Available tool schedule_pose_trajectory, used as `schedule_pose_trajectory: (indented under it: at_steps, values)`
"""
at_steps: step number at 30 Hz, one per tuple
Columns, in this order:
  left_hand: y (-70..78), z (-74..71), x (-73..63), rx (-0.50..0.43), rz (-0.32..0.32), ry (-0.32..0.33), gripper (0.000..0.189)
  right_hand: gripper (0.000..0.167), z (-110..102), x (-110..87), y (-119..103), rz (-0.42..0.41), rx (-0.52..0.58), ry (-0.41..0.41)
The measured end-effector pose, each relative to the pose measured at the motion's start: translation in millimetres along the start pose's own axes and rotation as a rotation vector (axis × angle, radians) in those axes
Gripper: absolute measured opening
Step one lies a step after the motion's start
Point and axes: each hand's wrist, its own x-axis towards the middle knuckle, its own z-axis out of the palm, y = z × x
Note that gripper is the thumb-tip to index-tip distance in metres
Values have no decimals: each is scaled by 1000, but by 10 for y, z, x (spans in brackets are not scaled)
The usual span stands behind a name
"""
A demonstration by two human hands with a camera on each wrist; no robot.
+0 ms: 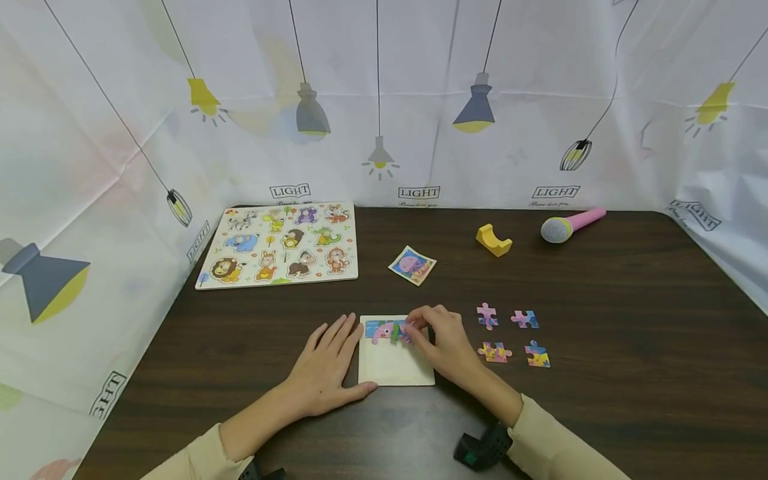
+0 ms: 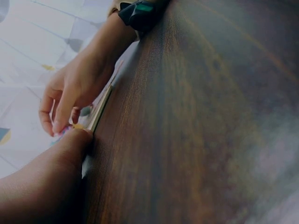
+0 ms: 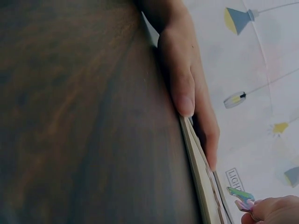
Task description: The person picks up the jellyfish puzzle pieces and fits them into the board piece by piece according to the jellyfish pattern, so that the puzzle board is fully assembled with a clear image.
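A pale square puzzle tray [image 1: 396,367] lies in front of me on the table. My left hand [image 1: 327,370] rests flat beside its left edge, fingers straight and spread, the thumb on the lower left corner. Along the top of the tray lie joined jigsaw pieces [image 1: 382,331] with a pink figure on blue. Over the tray's upper right, my right hand [image 1: 444,343] pinches a jigsaw piece [image 3: 242,198] between thumb and fingertips. In the right wrist view this piece, green and pink, is tilted above the tray's surface.
Several loose jigsaw pieces [image 1: 495,353] lie right of the tray. Beyond it are a small picture card [image 1: 412,265], a yellow curved block [image 1: 494,241] and a pink toy microphone [image 1: 573,225]. An animal puzzle board [image 1: 282,230] lies at the back left.
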Motion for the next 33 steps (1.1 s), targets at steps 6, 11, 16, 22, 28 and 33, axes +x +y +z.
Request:
schedule_pose_trajectory:
  at_steps: [6, 11, 16, 22, 28, 33]
  values:
    - [-6, -3, 12, -2, 0, 7, 94, 11, 51, 3, -39, -18, 22, 2]
    - [-8, -6, 17, -10, -2, 2, 94, 9, 107, 8, -74, -41, 25, -6]
    - [-5, -17, 18, -19, 2, -1, 94, 8, 172, 14, -126, -51, 15, -22]
    - [0, -21, 21, -18, -3, -2, 95, 8, 245, 30, -182, -38, 33, -37]
    - [4, -16, 20, -13, -6, -1, 94, 11, 308, 33, -223, -25, 8, -22]
    - [8, -21, 16, -10, -8, -4, 95, 11, 326, 40, -245, -5, -55, -17]
